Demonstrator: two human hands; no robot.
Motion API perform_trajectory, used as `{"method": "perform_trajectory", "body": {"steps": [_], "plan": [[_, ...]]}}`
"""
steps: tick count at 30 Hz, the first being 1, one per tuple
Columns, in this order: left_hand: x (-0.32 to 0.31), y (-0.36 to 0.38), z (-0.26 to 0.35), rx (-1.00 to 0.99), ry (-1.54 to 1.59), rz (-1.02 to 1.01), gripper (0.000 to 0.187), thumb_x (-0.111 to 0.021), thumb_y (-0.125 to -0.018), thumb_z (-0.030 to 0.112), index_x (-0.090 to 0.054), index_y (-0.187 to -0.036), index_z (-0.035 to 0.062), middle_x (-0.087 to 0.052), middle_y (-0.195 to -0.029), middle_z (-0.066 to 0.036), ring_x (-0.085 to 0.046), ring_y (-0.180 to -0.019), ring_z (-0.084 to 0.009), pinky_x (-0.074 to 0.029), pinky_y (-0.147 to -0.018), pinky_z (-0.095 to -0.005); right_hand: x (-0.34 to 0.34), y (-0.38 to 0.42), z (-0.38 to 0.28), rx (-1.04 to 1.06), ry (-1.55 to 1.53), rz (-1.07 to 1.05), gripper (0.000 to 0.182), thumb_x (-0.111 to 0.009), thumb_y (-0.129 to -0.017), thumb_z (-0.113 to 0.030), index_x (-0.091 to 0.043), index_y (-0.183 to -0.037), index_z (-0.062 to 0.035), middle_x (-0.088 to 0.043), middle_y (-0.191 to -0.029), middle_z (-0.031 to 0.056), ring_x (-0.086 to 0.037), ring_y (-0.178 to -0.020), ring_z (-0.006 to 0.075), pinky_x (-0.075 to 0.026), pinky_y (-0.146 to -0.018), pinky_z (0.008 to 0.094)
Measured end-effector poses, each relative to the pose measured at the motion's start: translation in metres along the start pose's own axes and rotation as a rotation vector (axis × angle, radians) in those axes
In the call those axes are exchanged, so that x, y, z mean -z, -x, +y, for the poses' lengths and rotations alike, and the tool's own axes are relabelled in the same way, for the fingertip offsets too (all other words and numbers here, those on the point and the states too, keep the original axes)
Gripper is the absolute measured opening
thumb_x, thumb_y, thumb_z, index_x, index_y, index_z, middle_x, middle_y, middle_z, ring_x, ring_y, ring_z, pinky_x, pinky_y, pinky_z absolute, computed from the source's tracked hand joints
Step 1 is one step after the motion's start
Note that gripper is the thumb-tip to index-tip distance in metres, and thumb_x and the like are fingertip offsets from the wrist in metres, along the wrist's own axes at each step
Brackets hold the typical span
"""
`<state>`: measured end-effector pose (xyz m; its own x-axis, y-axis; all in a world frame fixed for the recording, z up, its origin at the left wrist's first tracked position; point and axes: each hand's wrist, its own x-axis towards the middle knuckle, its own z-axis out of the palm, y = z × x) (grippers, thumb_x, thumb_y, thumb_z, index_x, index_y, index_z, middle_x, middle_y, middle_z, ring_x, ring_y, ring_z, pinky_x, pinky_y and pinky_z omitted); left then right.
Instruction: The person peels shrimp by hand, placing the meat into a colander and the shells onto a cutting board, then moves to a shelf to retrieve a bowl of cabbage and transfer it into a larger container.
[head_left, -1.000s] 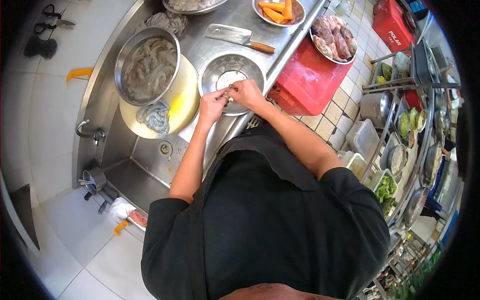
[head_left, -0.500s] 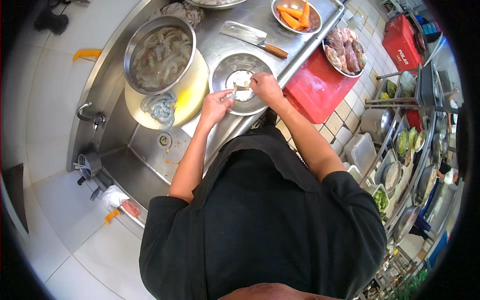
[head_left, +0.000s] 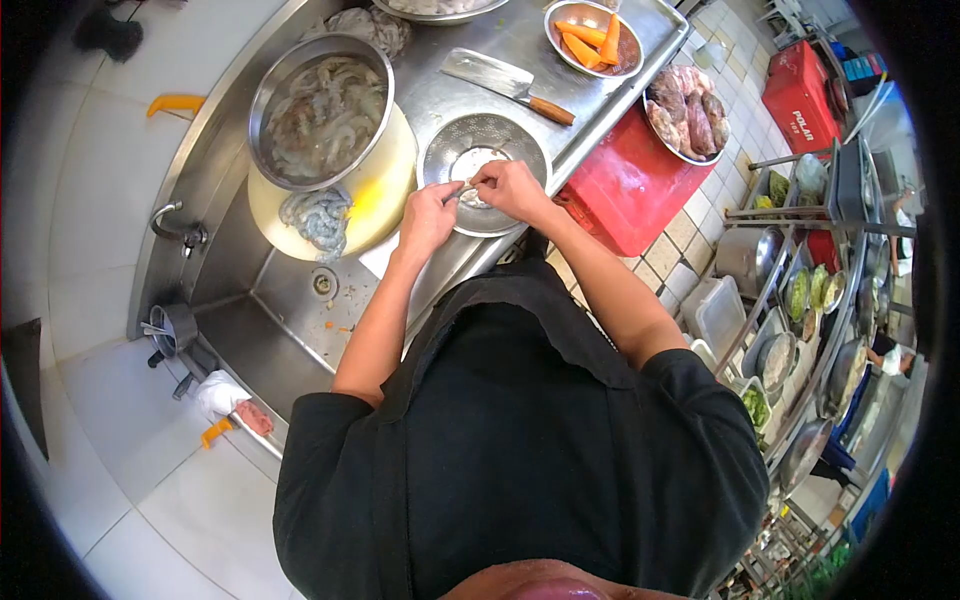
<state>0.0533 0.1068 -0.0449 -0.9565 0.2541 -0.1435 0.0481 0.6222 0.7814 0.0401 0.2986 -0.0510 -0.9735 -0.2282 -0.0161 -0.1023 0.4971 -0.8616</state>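
Over the perforated metal colander (head_left: 436,150), my two hands meet at a small grey shrimp (head_left: 459,193). My left hand (head_left: 428,222) grips it with closed fingers. The fingers of my right hand (head_left: 513,191) pinch at its other end; what exactly lies between them is partly hidden. Pale scraps lie in the bottom of the colander. To the left, a deep metal bowl (head_left: 258,160) holds many whole shrimp (head_left: 325,112) in liquid. It rests on a thick round yellowish board (head_left: 385,205), where a heap of peeled grey shrimp (head_left: 318,222) lies at the near edge.
A cleaver (head_left: 490,72) lies beyond the colander, near a bowl of carrot pieces (head_left: 605,45). A bowl of meat (head_left: 690,110) sits on a red crate (head_left: 625,190) at the right. The sink (head_left: 270,345) and its faucet (head_left: 180,230) are to the left; loaded shelves (head_left: 790,215) stand right.
My right hand has moved left and slightly down, closer to my left hand, so the fingers of both now meet at the shrimp.
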Motion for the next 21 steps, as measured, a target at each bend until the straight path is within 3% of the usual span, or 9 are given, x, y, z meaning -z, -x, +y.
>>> {"method": "perform_trajectory", "body": {"steps": [2,5,11,14,21], "plan": [[0.001,0.002,0.0,0.01,0.01,-0.004,0.031,-0.059,-0.084,0.009,-0.068,-0.113,0.0064,-0.067,-0.109,-0.019,-0.066,-0.096,-0.0303,-0.049,-0.088,-0.0348,0.0,0.002,-0.006,-0.008,-0.003,-0.004,0.017,-0.062,-0.073,-0.011,-0.069,-0.083,-0.0002,-0.066,-0.076,0.0203,-0.066,-0.07,0.0323,-0.052,-0.067,0.0383],[0.0,0.004,-0.001,0.012,0.006,-0.008,0.03,-0.059,-0.084,0.009,-0.069,-0.112,0.0061,-0.067,-0.108,-0.019,-0.066,-0.096,-0.0302,-0.049,-0.088,-0.0346,-0.007,0.003,-0.004,0.024,0.087,0.069,0.016,-0.066,-0.071,-0.01,-0.067,-0.08,0.0038,-0.066,-0.072,0.0181,-0.065,-0.063,0.0246,-0.051,-0.062,0.0344],[-0.002,0.007,-0.003,0.04,-0.012,-0.063,0.028,-0.06,-0.085,0.011,-0.069,-0.111,0.006,-0.068,-0.106,-0.019,-0.065,-0.097,-0.0306,-0.049,-0.087,-0.0353,-0.019,0.004,0.012,0.057,0.181,0.186,0.014,-0.066,-0.07,-0.011,-0.065,-0.073,0.0035,-0.065,-0.071,0.0194,-0.067,-0.064,0.0289,-0.051,-0.062,0.037],[-0.002,0.009,0.0,0.039,0.013,-0.061,0.028,-0.06,-0.084,0.01,-0.07,-0.11,0.0059,-0.068,-0.106,-0.019,-0.065,-0.097,-0.0306,-0.049,-0.088,-0.0355,-0.02,0.006,0.009,0.076,0.17,0.264,0.014,-0.064,-0.071,-0.012,-0.066,-0.072,0.002,-0.065,-0.073,0.0219,-0.065,-0.069,0.0381,-0.053,-0.065,0.0409],[-0.008,0.007,-0.004,-0.008,-0.012,0.015,0.027,-0.06,-0.083,0.009,-0.07,-0.108,0.0052,-0.068,-0.106,-0.019,-0.066,-0.095,-0.0294,-0.05,-0.086,-0.0352,-0.02,0.004,0.04,-0.251,-0.089,0.398,0.019,-0.065,-0.075,-0.014,-0.068,-0.077,0.0044,-0.068,-0.069,0.0179,-0.068,-0.062,0.0314,-0.054,-0.062,0.0361]]}}
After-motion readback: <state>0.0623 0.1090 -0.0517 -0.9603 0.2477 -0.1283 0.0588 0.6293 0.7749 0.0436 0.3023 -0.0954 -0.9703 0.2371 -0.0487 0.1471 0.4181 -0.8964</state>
